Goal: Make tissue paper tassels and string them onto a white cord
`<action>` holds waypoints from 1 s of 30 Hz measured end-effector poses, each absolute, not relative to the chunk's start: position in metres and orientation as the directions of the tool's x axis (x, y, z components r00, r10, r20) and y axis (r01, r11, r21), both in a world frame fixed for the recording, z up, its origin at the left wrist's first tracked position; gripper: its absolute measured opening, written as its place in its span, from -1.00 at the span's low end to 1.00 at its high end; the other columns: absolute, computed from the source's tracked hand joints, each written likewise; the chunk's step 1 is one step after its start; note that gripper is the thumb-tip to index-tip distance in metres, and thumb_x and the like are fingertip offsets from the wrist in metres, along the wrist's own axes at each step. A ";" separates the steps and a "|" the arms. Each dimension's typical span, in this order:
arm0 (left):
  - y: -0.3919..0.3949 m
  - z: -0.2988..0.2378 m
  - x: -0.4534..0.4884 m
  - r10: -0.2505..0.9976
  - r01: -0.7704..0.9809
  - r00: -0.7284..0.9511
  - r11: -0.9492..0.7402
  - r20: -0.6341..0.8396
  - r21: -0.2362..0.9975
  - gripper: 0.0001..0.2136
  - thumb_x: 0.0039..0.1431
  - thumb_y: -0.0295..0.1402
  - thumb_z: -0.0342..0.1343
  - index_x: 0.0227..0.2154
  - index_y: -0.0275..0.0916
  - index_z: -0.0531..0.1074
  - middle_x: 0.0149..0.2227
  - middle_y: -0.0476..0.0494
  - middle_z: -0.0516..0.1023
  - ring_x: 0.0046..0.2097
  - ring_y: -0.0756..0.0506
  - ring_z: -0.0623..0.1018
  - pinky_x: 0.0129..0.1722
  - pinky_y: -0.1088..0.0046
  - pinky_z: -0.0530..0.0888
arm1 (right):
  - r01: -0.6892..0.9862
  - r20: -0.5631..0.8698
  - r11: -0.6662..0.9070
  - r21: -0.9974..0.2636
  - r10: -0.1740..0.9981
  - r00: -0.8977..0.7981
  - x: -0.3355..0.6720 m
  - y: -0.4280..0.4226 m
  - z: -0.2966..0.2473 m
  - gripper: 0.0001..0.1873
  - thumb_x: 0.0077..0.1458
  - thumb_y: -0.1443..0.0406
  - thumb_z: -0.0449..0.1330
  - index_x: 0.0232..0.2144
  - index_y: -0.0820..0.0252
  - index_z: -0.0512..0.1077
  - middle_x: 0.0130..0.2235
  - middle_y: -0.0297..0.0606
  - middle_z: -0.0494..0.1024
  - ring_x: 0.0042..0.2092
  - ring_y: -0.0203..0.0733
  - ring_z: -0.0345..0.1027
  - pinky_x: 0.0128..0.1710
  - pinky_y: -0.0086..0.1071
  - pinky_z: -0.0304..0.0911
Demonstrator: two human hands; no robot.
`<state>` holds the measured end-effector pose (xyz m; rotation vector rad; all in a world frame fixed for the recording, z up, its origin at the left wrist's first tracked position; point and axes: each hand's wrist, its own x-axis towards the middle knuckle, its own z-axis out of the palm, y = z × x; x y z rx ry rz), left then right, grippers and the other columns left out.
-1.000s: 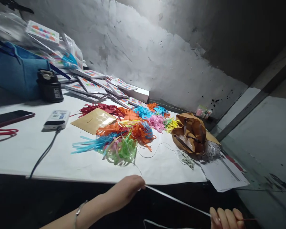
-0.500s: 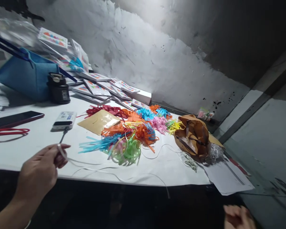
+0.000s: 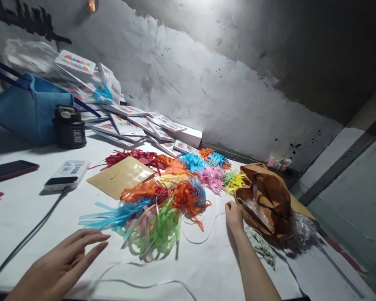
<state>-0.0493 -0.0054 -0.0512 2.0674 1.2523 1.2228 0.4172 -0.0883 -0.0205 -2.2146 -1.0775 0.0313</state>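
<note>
My left hand (image 3: 65, 261) hovers at the lower left with fingers stretched out and nothing in them. Just right of it lies a heap of tissue-paper tassels: green (image 3: 163, 236), light blue (image 3: 131, 213) and orange (image 3: 188, 196). Over and in front of this heap runs a thin white ribbon (image 3: 147, 286) in loose curves. My right hand (image 3: 234, 214) is closed in a pinch on a thin white stretch of the ribbon, between the pink tassel (image 3: 213, 179) and a brown bag (image 3: 268, 188).
A tan envelope (image 3: 113, 179) lies left of the heap. Further left are a power bank (image 3: 67, 175) with a cable, a phone (image 3: 11, 169), a black bottle (image 3: 69, 127) and a blue bag (image 3: 44, 108). Printed packs (image 3: 128, 125) are piled by the wall.
My right hand has come up from below the table edge to the ribbon beside the brown bag. My left hand has let go of the ribbon and spread its fingers. The view has shifted.
</note>
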 end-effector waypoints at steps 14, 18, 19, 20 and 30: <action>0.029 0.010 0.067 0.809 0.721 0.531 -0.588 0.252 0.367 -0.66 0.29 -0.07 -0.09 -0.32 -0.18 0.47 -0.24 -0.26 0.58 -0.21 -0.30 0.62 -0.28 0.27 0.47 | 0.709 0.063 -0.308 -0.635 0.893 0.445 0.339 -0.046 -0.044 -0.80 0.28 0.18 0.25 -0.24 0.22 0.47 -0.15 -0.28 0.54 -0.14 -0.22 0.45 -0.10 -0.22 0.41; 0.039 0.011 0.083 0.817 0.747 0.556 -0.573 0.154 0.338 -0.84 0.23 -0.29 0.01 -0.40 -0.20 0.43 -0.29 -0.24 0.59 -0.21 -0.30 0.61 -0.37 0.36 0.37 | 0.486 0.007 -0.227 -0.844 0.901 0.434 0.349 -0.072 -0.024 -0.63 0.27 0.02 0.17 -0.36 0.21 0.40 -0.45 -0.44 0.41 -0.50 -0.38 0.27 -0.48 -0.44 0.26; 0.042 0.010 0.082 0.817 0.741 0.556 -0.571 0.153 0.355 -0.84 0.22 -0.34 -0.01 -0.43 -0.20 0.43 -0.31 -0.24 0.60 -0.22 -0.30 0.61 -0.38 0.36 0.34 | 0.416 0.009 -0.191 -0.889 0.901 0.434 0.354 -0.086 -0.016 -0.58 0.26 -0.05 0.13 -0.37 0.19 0.37 -0.49 -0.47 0.36 -0.57 -0.41 0.17 -0.55 -0.46 0.17; 0.044 0.009 0.080 0.817 0.732 0.556 -0.569 0.154 0.374 -0.83 0.21 -0.36 -0.03 -0.45 -0.20 0.42 -0.32 -0.23 0.60 -0.24 -0.30 0.61 -0.39 0.36 0.32 | 0.350 0.022 -0.150 -0.925 0.897 0.442 0.359 -0.102 -0.008 -0.54 0.22 -0.12 0.09 -0.36 0.16 0.33 -0.50 -0.49 0.32 -0.60 -0.43 0.08 -0.59 -0.46 0.10; 0.052 0.023 0.058 0.826 0.498 0.526 -0.491 0.201 0.714 -0.65 0.14 -0.03 -0.03 -0.48 -0.18 0.46 -0.48 -0.07 0.55 -0.35 -0.21 0.55 -0.39 0.39 0.35 | 0.392 -0.050 -0.280 -0.876 0.863 0.503 0.369 -0.122 -0.027 -0.65 0.19 0.04 0.28 -0.32 0.23 0.45 -0.41 -0.42 0.46 -0.49 -0.38 0.28 -0.47 -0.43 0.26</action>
